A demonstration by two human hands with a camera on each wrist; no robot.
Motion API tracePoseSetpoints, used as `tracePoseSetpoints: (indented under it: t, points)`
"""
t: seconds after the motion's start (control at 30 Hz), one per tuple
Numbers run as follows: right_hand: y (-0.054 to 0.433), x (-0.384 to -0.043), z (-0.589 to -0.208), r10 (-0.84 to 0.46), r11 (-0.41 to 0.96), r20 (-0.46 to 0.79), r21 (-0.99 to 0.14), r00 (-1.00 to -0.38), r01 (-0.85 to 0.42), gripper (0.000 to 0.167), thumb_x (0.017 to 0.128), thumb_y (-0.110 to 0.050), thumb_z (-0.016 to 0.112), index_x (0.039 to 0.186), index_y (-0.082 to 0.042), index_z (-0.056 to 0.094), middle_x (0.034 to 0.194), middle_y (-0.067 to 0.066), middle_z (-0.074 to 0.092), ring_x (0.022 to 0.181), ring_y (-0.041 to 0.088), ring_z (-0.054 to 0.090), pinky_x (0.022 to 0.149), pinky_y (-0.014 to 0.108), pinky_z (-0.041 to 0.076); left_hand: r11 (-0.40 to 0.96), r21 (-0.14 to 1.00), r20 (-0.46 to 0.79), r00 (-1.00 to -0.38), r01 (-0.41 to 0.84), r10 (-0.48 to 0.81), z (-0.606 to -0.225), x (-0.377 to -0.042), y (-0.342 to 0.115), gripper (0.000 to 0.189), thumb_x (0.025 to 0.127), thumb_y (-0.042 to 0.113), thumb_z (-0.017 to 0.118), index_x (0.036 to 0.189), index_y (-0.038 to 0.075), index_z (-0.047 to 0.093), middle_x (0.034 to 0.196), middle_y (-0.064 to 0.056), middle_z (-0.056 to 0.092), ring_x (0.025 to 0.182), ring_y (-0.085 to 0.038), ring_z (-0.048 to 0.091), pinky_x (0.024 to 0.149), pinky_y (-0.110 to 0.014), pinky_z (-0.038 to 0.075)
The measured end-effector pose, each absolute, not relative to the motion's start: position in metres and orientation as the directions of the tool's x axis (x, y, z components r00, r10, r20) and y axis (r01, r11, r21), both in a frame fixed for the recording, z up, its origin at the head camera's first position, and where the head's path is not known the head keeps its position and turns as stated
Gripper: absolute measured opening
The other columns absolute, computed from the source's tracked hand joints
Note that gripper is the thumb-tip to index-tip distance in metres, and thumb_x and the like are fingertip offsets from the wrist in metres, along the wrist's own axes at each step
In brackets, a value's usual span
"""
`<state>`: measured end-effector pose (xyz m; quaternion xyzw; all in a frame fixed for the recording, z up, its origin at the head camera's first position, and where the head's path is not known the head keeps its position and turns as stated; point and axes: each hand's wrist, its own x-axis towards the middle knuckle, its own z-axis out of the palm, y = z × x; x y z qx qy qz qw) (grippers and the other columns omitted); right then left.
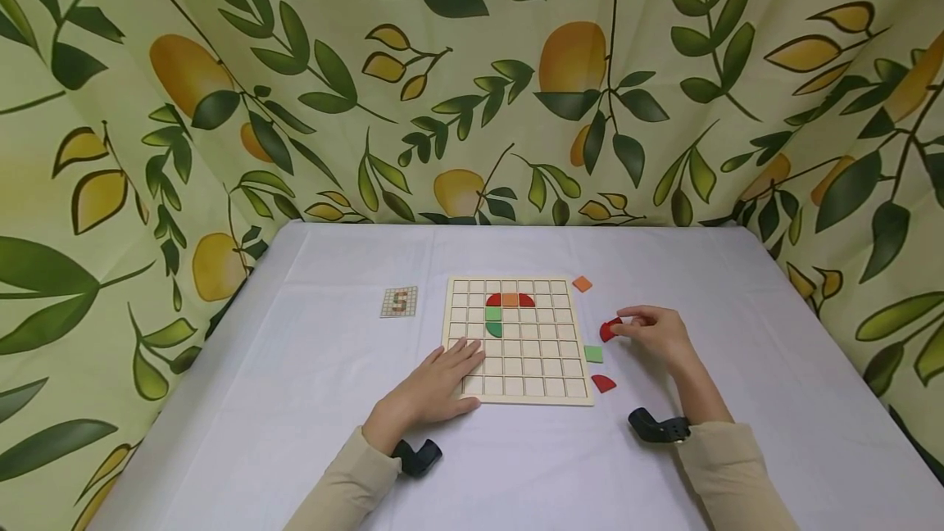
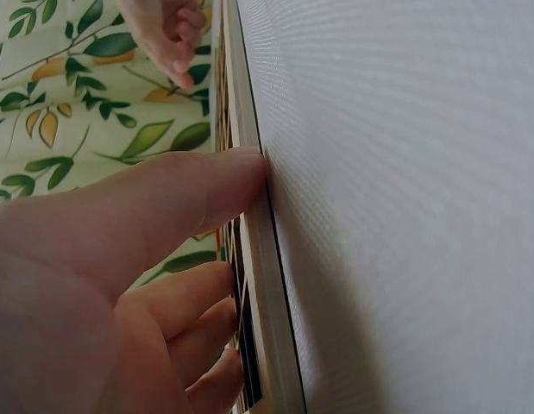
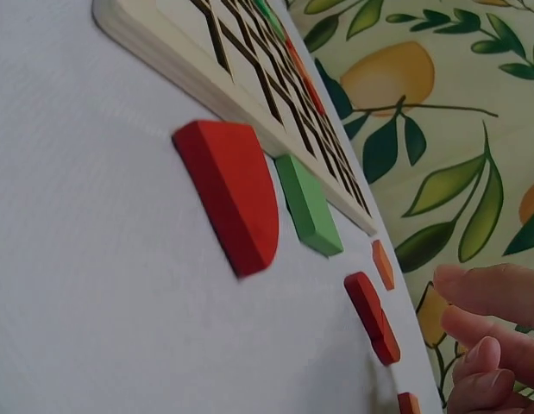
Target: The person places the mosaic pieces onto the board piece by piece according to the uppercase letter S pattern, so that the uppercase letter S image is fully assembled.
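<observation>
My left hand (image 1: 442,383) lies with outstretched fingers on the lower left of a wooden grid board (image 1: 518,401); its thumb (image 2: 223,181) touches the board's near edge. Near the top, the grid bears red quarter-round pieces either side of an orange square (image 1: 510,300), with a light green square (image 1: 493,314) and a dark green quarter-round (image 1: 494,329) below. Right of the board, my right hand (image 1: 655,333) hovers by red pieces (image 3: 367,306) lying on the cloth. In the right wrist view its loosely bent fingers (image 3: 491,293) are apart from them and hold nothing.
A small pattern card (image 1: 399,301) lies left of the board. Along the board's right side are a loose orange square (image 1: 583,284), a light green square (image 1: 593,354) and a red quarter-round (image 1: 603,383). Another orange piece (image 3: 409,403) shows near the right hand. A patterned curtain (image 1: 472,105) hangs behind the white-clothed table.
</observation>
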<state>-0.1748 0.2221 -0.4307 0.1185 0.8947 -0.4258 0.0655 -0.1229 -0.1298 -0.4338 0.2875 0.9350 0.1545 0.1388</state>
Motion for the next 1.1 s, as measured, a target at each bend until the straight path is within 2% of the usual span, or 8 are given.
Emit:
tracePoseSetpoints:
  t: [0.23, 0.43, 0.53, 0.77, 1.1]
  points:
    - [0.234, -0.175, -0.435, 0.177, 0.603, -0.223, -0.745, -0.959, 0.284, 0.044, 0.087, -0.022, 0.069, 0.123, 0.002, 0.061, 0.087, 0.001, 0.059, 0.089, 0.019, 0.046, 0.063, 0.019, 0.04, 0.786, 0.369, -0.171, -0.795, 0.496, 0.582, -0.435, -0.123, -0.13, 0.068, 0.092, 0.032, 0.061, 0.15, 0.01, 0.034, 0.161, -0.008, 0.029, 0.152, -0.029, 0.022, 0.121, -0.053, 0.024]
    - [0.242, -0.175, -0.437, 0.221, 0.584, -0.248, -0.741, -0.943, 0.332, 0.047, 0.088, -0.025, 0.069, 0.125, 0.003, 0.06, 0.106, 0.016, 0.058, 0.098, 0.025, 0.042, 0.068, 0.025, 0.036, 0.783, 0.372, -0.165, -0.795, 0.498, 0.584, -0.435, -0.123, -0.13, 0.068, 0.092, 0.032, 0.061, 0.15, 0.01, 0.035, 0.161, -0.007, 0.029, 0.151, -0.029, 0.022, 0.121, -0.053, 0.024]
    - [0.244, -0.175, -0.438, 0.241, 0.576, -0.26, -0.737, -0.935, 0.354, 0.048, 0.088, -0.025, 0.069, 0.125, 0.003, 0.059, 0.112, 0.02, 0.056, 0.1, 0.027, 0.042, 0.068, 0.025, 0.035, 0.783, 0.373, -0.163, -0.795, 0.499, 0.584, -0.435, -0.123, -0.13, 0.067, 0.092, 0.032, 0.06, 0.15, 0.01, 0.035, 0.161, -0.007, 0.029, 0.151, -0.029, 0.023, 0.121, -0.053, 0.024]
    - [0.248, -0.176, -0.439, 0.27, 0.558, -0.266, -0.74, -0.925, 0.375, 0.05, 0.087, -0.024, 0.069, 0.128, 0.003, 0.057, 0.085, 0.007, 0.048, 0.093, 0.024, 0.04, 0.06, 0.021, 0.034, 0.787, 0.376, -0.172, -0.797, 0.49, 0.579, -0.435, -0.124, -0.13, 0.068, 0.092, 0.032, 0.06, 0.15, 0.01, 0.034, 0.161, -0.007, 0.028, 0.152, -0.028, 0.021, 0.122, -0.053, 0.023]
    - [0.255, -0.177, -0.443, 0.289, 0.564, -0.264, -0.73, -0.92, 0.386, 0.051, 0.087, -0.018, 0.068, 0.131, 0.003, 0.055, 0.073, 0.0, 0.047, 0.082, 0.019, 0.042, 0.059, 0.022, 0.036, 0.786, 0.367, -0.171, -0.795, 0.497, 0.582, -0.436, -0.124, -0.13, 0.067, 0.092, 0.032, 0.06, 0.15, 0.011, 0.034, 0.161, -0.006, 0.029, 0.151, -0.028, 0.023, 0.121, -0.053, 0.024]
